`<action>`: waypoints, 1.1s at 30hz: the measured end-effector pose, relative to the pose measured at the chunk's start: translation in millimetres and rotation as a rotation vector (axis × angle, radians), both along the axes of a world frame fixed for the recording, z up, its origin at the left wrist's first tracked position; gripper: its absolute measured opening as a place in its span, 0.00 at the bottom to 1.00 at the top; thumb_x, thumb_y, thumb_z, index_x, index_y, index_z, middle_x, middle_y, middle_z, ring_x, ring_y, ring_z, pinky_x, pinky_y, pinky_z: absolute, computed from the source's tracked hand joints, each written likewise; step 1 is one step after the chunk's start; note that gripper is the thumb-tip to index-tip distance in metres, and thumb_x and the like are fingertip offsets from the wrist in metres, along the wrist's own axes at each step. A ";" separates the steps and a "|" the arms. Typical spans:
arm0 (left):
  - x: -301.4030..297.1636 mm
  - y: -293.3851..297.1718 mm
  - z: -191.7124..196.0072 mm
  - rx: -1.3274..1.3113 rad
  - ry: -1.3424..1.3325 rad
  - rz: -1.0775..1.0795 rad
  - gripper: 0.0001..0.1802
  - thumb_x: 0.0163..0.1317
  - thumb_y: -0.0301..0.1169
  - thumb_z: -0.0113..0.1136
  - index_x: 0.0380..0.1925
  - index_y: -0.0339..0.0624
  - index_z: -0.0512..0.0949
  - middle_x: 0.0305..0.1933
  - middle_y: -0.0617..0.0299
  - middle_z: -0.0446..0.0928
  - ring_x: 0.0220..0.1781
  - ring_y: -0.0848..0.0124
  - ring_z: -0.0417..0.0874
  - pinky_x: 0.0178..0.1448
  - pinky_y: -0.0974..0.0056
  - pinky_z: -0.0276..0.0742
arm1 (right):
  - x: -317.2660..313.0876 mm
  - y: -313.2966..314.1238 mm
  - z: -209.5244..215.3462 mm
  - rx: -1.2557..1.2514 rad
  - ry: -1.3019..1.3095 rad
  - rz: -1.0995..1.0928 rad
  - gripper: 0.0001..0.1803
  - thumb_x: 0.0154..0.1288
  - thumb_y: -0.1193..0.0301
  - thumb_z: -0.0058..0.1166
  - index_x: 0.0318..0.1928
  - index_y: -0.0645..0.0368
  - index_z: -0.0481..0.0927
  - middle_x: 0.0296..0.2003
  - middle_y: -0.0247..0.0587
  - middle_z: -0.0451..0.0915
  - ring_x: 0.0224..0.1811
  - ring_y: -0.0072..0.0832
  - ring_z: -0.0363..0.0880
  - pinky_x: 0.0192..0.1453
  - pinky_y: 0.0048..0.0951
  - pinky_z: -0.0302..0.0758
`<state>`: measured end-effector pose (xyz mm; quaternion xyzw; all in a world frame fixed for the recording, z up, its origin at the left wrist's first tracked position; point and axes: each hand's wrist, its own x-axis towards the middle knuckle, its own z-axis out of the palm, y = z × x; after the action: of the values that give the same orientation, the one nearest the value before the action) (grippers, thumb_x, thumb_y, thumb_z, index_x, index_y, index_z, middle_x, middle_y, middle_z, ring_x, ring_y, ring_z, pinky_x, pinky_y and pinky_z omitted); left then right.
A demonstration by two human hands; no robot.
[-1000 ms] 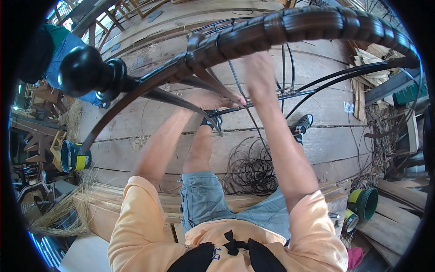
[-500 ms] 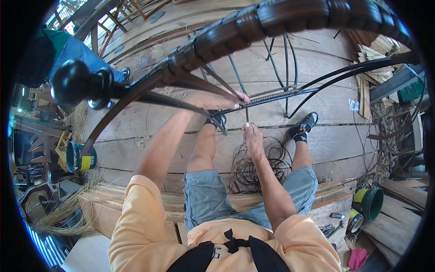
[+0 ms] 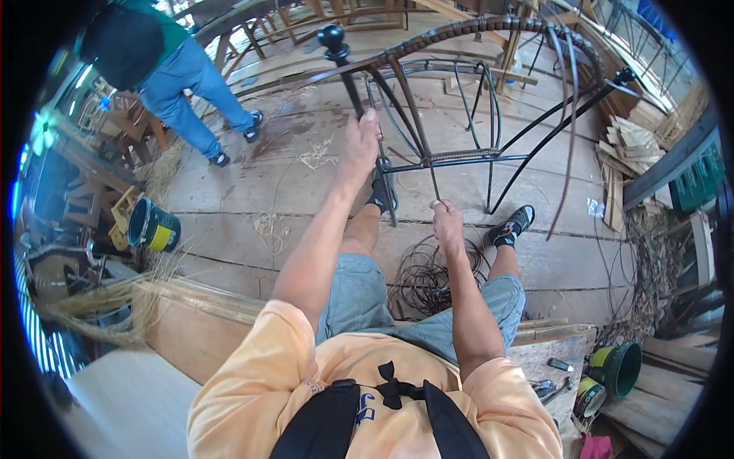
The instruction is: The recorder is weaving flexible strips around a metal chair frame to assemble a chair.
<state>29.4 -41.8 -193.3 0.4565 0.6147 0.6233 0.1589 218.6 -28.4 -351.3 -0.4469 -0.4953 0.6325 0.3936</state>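
Head view: left hand [image 3: 359, 141] was closed around an upright bar of the black metal chair frame [image 3: 459, 157], its top arch wrapped in dark brown rattan. Right hand [image 3: 446, 218] pinched a thin dark strand [image 3: 434, 183] below the frame's crossbar; frame stood on the wooden plank floor [image 3: 252, 191] ahead of the knees.

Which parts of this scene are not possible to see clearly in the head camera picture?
- Left hand: its palm and fingers are hidden behind the dark metal frame bar that it grips.
- Right hand: the strand it pinches is too thin to identify.
- Other person: the upper body is cut off by the picture's rim.
- Tools beside the green tub: too small to name.
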 end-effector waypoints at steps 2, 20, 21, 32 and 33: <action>-1.3 4.9 -4.3 0.018 0.133 0.143 0.27 0.66 0.51 0.38 0.23 0.37 0.69 0.19 0.64 0.68 0.23 0.73 0.71 0.30 0.66 0.68 | 3.3 -2.1 8.6 -0.010 -0.013 0.026 0.08 0.59 0.68 0.48 0.29 0.59 0.73 0.10 0.22 0.59 0.08 0.12 0.53 0.11 0.20 0.49; -4.4 -5.6 -0.3 -0.325 0.404 0.249 0.20 0.61 0.40 0.43 0.36 0.30 0.71 0.36 0.35 0.74 0.43 0.42 0.74 0.47 0.46 0.69 | 44.5 -36.3 35.1 -0.097 -0.111 0.210 0.12 0.59 0.64 0.49 0.35 0.61 0.74 0.09 0.25 0.58 0.06 0.16 0.53 0.09 0.21 0.51; -5.9 -9.6 -8.7 -0.300 0.445 0.240 0.18 0.61 0.38 0.45 0.38 0.30 0.70 0.37 0.36 0.74 0.44 0.43 0.74 0.47 0.47 0.69 | 44.5 -40.2 37.8 -0.091 -0.128 0.225 0.12 0.59 0.64 0.49 0.35 0.61 0.74 0.09 0.25 0.58 0.06 0.16 0.53 0.09 0.21 0.51; 92.2 -33.8 -163.6 -0.675 -0.838 -0.473 0.11 0.58 0.36 0.46 0.21 0.44 0.71 0.17 0.65 0.68 0.17 0.75 0.69 0.17 0.69 0.56 | 44.1 -82.9 23.7 0.104 -0.263 0.212 0.15 0.61 0.65 0.41 0.31 0.64 0.76 0.09 0.30 0.62 0.06 0.20 0.57 0.09 0.24 0.53; 109.1 -27.4 -152.8 -0.618 -0.900 -0.401 0.11 0.58 0.34 0.45 0.21 0.45 0.72 0.17 0.66 0.68 0.16 0.75 0.68 0.16 0.69 0.56 | 56.3 -72.8 1.2 0.132 -0.296 0.171 0.15 0.61 0.64 0.42 0.30 0.64 0.76 0.09 0.30 0.62 0.06 0.20 0.57 0.09 0.23 0.53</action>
<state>138.5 -69.2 -346.2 0.1866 0.5416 0.5054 0.6453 274.9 -101.1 -350.1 -0.4647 -0.6245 0.5569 0.2897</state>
